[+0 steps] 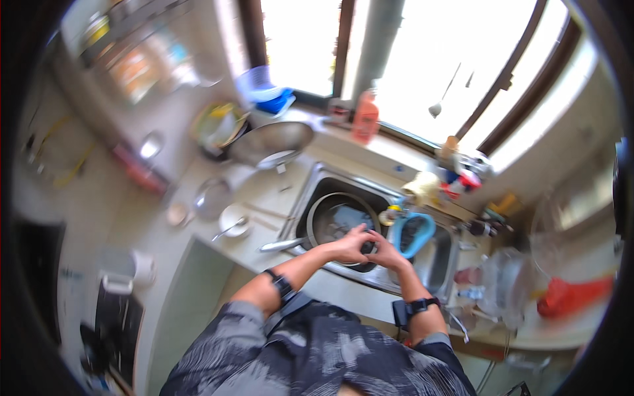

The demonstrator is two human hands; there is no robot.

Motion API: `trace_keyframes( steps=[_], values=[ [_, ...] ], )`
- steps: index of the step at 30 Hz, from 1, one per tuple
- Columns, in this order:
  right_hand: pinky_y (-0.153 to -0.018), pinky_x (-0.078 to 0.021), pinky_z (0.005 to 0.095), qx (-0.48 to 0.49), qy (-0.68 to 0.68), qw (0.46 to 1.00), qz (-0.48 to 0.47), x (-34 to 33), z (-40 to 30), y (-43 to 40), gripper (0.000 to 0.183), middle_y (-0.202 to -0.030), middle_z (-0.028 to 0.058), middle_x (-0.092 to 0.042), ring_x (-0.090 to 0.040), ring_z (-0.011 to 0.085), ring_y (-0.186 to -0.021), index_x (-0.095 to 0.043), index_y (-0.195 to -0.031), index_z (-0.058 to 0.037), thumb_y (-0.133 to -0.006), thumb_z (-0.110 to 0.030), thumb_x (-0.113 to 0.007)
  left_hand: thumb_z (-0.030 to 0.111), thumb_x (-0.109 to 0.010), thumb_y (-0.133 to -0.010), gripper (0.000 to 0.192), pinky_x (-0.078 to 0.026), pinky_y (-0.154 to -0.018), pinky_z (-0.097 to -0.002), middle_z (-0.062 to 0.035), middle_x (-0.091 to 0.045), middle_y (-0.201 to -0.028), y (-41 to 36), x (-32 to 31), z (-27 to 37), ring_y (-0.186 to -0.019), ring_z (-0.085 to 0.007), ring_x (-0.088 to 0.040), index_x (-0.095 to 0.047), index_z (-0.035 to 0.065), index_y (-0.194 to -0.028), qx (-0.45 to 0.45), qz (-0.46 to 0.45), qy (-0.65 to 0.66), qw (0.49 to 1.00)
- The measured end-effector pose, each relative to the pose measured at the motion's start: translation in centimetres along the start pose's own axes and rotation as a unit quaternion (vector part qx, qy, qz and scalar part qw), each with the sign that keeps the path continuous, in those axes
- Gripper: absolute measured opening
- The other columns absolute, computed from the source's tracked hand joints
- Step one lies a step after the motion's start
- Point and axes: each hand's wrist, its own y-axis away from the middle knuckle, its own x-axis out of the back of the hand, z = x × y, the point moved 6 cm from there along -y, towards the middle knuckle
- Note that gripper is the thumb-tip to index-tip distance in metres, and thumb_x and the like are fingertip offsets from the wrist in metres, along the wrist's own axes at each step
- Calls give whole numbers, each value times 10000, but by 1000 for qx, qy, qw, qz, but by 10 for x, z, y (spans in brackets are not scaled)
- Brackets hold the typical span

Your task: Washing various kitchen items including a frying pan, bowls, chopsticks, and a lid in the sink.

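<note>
My left hand (351, 247) and my right hand (387, 252) meet at the fingertips above the near right rim of a round pan (323, 220). No held thing shows between them, but blur hides the fingers' detail. The pan sits in the left basin of a stainless steel double sink (303, 202), its inside dark with a bright reflection. Its metal handle (282, 245) sticks out over the sink's left edge. Close to my right hand, a light-blue plastic strainer (430, 226) rests by the divider between the basins. The faucet (391, 214) is just beyond my fingers.
Left of the sink, a white bowl (233, 218) holds a spoon, with chopsticks (262, 213) beside it. A wok (272, 138) leans at the back. An orange bottle (365, 119) stands on the windowsill. Plastic containers (505, 282) and a red bag (569, 297) lie on the right counter.
</note>
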Motion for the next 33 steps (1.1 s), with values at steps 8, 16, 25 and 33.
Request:
trace_keyframes(
  steps=[8, 16, 25, 33],
  values=[
    [-908, -511, 365, -39, 158, 968, -190, -58, -8, 3, 535, -1132, 206, -671, -660, 285, -1039, -579, -1247, 43, -801, -226, -699, 249, -668, -852, 615, -356, -1099, -398, -230, -423, -1410, 100, 16, -25, -1332, -347, -410, -453, 31, -1386, 42, 60, 86, 994],
    [-885, -512, 375, 58, 148, 975, -152, -164, -98, -65, 468, -1040, 209, -637, -637, 353, -976, -581, -1237, -9, -807, -175, -666, 93, -627, -904, 345, -484, -941, -318, -69, -618, -1146, 275, 150, -51, -1049, -165, -615, -582, 29, -1239, 131, 302, 194, 924],
    [-982, -427, 480, 137, 347, 926, -63, -306, -146, -159, 678, -1326, 233, -485, -492, 392, -1190, -454, -1382, -69, -785, -229, -732, 237, -583, -966, 311, -509, -809, -309, -95, -685, -1021, 369, 216, -181, -899, -158, -640, -613, 1, -1165, 258, 496, 159, 814],
    [-786, -496, 461, 173, 394, 894, -127, -345, -125, -189, 305, -1066, 187, -562, -609, 352, -924, -552, -1114, -49, -850, -173, -640, 419, -524, -989, 518, -505, -725, -311, -113, -634, -1096, 353, 192, -279, -887, -174, -658, -518, -14, -1273, 421, 323, 227, 817]
  ],
)
